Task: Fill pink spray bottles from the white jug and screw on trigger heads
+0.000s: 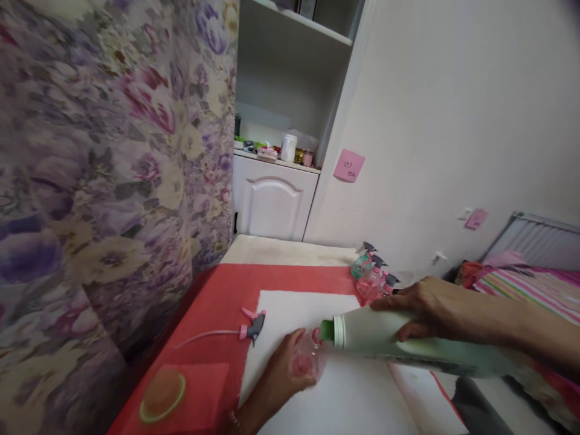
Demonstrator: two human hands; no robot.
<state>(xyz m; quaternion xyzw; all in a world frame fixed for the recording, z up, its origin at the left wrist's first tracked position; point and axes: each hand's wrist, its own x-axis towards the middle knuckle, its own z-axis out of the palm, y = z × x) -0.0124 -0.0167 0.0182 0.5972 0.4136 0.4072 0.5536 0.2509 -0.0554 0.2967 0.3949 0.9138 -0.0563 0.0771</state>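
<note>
Bright, soft, even light; faint shadow inside white cupboard alcove (290,90). Blur across flowered purple fabric curtain (90,181) at left; wide-angle stretching toward edges.

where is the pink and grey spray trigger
Head view: the pink and grey spray trigger lies on the red tabletop at the left edge of the white sheet, just beyond the left hand.

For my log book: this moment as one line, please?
left hand: holds small pink bottle | right hand: holds white jug tilted, spout at bottle mouth | spray head: on red cloth
</note>
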